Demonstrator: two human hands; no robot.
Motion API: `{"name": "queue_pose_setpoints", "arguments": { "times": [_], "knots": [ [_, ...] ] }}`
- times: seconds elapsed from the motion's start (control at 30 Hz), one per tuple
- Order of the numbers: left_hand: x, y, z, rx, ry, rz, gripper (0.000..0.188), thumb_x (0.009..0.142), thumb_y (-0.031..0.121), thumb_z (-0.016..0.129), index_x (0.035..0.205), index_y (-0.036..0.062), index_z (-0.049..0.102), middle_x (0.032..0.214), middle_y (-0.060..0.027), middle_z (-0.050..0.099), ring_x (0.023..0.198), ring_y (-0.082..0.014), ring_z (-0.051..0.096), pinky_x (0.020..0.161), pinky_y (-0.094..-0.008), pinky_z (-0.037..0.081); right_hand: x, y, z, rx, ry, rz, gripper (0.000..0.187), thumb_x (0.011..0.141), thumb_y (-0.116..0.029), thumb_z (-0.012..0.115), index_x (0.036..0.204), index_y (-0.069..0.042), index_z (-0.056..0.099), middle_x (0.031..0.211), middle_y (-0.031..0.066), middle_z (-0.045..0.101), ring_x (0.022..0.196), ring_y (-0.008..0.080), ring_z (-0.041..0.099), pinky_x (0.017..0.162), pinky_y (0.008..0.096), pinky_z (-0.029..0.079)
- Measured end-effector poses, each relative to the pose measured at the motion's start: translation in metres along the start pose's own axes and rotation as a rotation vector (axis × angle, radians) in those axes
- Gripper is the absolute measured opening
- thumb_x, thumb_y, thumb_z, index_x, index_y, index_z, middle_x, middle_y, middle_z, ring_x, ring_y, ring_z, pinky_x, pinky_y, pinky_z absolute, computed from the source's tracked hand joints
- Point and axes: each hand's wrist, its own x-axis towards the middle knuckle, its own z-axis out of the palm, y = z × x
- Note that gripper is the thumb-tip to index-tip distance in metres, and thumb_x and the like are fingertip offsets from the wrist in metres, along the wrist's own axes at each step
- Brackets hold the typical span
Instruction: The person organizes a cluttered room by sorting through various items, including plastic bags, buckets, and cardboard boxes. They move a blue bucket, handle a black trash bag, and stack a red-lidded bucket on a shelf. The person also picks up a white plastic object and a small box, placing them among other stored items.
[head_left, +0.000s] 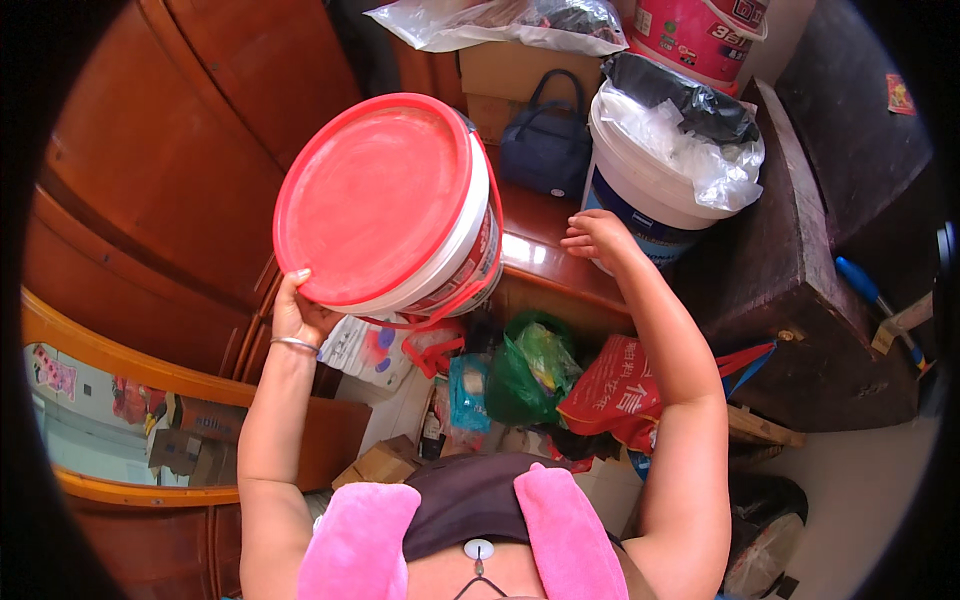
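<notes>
A large white bucket with a red lid (375,200) and a red handle is tilted in front of me, its lid facing up toward me. My left hand (303,312) grips it at the lower left, with the thumb over the lid's rim and the other fingers underneath. To the right, my right hand (597,238) is empty, its fingers stretched out and slightly bent. It is beside a white and blue bucket (622,150) topped with clear and black plastic bags (690,140). A dark blue handbag (545,150) stands between the two buckets on a reddish-brown wooden surface (540,232).
Behind are a cardboard box (510,72), a clear plastic bag (500,25) and a pink bucket (690,40). Dark wooden furniture (770,230) flanks the right, a brown cabinet (170,120) the left. Below lie a green bag (520,385) and a red bag (612,390).
</notes>
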Motion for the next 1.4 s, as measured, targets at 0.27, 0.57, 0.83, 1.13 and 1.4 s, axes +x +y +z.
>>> {"name": "queue_pose_setpoints", "arguments": {
  "times": [0.27,0.57,0.83,1.13,1.4],
  "knots": [
    [0.074,0.010,0.005,0.045,0.012,-0.130,0.063,0.066,0.033,0.069,0.115,0.0010,0.046,0.110,-0.0187,0.051,0.100,-0.0311,0.054,0.083,-0.0483,0.049,0.095,-0.012,0.033,-0.697,0.418,-0.278,0.054,0.070,-0.013,0.064,0.113,0.011,0.044,0.102,0.0249,0.057,0.085,0.0354,0.060,0.077,0.0395,0.049],
    [0.103,0.040,-0.005,0.123,-0.002,-0.133,0.065,0.067,0.033,0.067,0.123,0.0082,0.042,0.121,-0.0126,0.050,0.106,-0.0289,0.052,0.087,-0.0485,0.046,0.192,-0.046,0.054,-1.172,0.833,-0.438,0.093,0.068,-0.001,0.061,0.139,-0.001,0.001,0.146,0.0150,0.010,0.127,0.0342,0.029,0.096,0.0376,0.040],
    [0.130,0.060,-0.016,0.122,-0.041,-0.141,0.058,0.072,0.032,0.063,0.119,0.0041,0.045,0.116,-0.0138,0.053,0.102,-0.0303,0.055,0.086,-0.0495,0.046,0.206,0.004,0.061,-1.579,0.672,-0.553,0.042,0.073,-0.009,0.055,0.113,0.002,0.051,0.071,0.0135,0.064,0.064,0.0294,0.063,0.062,0.0385,0.052],
    [0.175,0.088,0.014,0.213,-0.099,-0.208,0.048,0.074,0.032,0.062,0.110,0.0027,0.053,0.104,-0.0120,0.061,0.096,-0.0230,0.059,0.080,-0.0446,0.051,-0.002,0.034,0.071,-1.393,0.537,-0.845,0.042,0.064,-0.009,0.056,0.106,0.000,0.056,0.062,0.0149,0.059,0.054,0.0325,0.058,0.049,0.0429,0.046],
    [0.231,0.047,0.108,0.313,-0.236,-0.266,0.055,0.072,0.038,0.064,0.114,0.0044,0.052,0.111,-0.0140,0.058,0.100,-0.0250,0.058,0.086,-0.0410,0.048,-0.183,-0.014,0.072,-1.124,0.346,-0.773,0.042,0.062,-0.003,0.067,0.103,-0.003,0.059,0.070,0.0156,0.057,0.063,0.0326,0.057,0.057,0.0364,0.045]
  ]
}}
